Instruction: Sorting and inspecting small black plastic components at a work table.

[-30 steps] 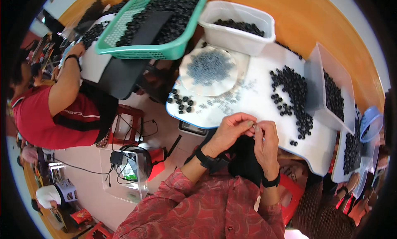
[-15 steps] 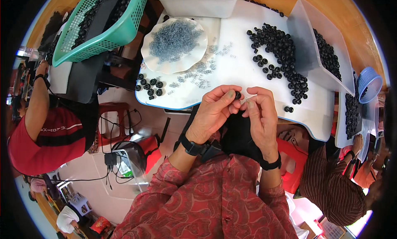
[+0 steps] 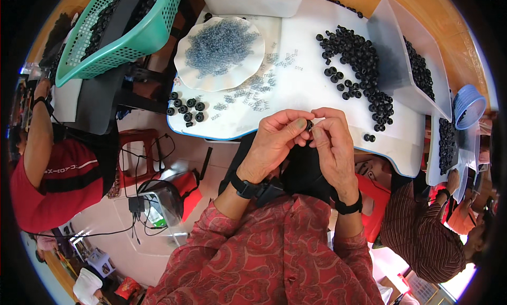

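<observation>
My left hand (image 3: 279,139) and my right hand (image 3: 331,141) meet at near edge of white tabletop (image 3: 296,102), fingertips pinched together on 1 small black ring (image 3: 309,125). Loose black rings (image 3: 359,67) heaped toward far right corner.

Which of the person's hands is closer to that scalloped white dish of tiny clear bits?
Left. The left hand sits just below and right of the dish; the right hand is farther right.

Bright, even light; sharp centre, edges bent.
</observation>
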`<move>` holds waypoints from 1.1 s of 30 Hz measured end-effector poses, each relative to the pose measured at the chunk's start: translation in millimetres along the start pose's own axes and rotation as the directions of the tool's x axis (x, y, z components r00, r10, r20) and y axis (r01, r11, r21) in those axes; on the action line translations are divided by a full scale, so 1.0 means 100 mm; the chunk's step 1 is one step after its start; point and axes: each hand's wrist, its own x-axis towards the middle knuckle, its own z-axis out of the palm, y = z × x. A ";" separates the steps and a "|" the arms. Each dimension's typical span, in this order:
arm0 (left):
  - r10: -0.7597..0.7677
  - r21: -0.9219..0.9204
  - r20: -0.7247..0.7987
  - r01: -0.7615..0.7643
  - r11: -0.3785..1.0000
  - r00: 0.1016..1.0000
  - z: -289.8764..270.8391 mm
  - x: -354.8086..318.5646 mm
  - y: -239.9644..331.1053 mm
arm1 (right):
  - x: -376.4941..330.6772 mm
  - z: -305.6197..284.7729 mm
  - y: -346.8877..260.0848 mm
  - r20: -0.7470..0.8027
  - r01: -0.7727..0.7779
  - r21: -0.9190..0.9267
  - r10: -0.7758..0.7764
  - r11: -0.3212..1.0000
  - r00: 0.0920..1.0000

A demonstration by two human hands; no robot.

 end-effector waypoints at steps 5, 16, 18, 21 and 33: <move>-0.001 0.032 -0.007 0.002 0.999 1.000 0.04 0.00 0.00 | 0.01 -0.02 0.04 0.009 0.013 -0.028 -0.013 1.000 1.000; -0.015 -0.048 0.017 0.015 0.999 1.000 0.02 0.01 -0.03 | -0.05 0.06 0.11 -0.071 -0.085 0.140 0.096 0.986 0.993; -0.026 -0.101 0.029 0.029 0.994 0.999 0.03 0.01 -0.01 | -0.05 0.05 0.06 -0.072 -0.108 0.216 0.126 0.970 0.989; -0.046 -0.164 0.021 0.049 0.985 0.999 0.07 0.01 0.02 | -0.06 0.05 0.04 -0.072 -0.129 0.299 0.157 0.946 0.985; -0.030 0.073 0.002 0.030 0.997 1.000 0.13 -0.02 0.03 | -0.01 0.00 -0.03 -0.028 -0.227 0.397 0.259 0.889 0.965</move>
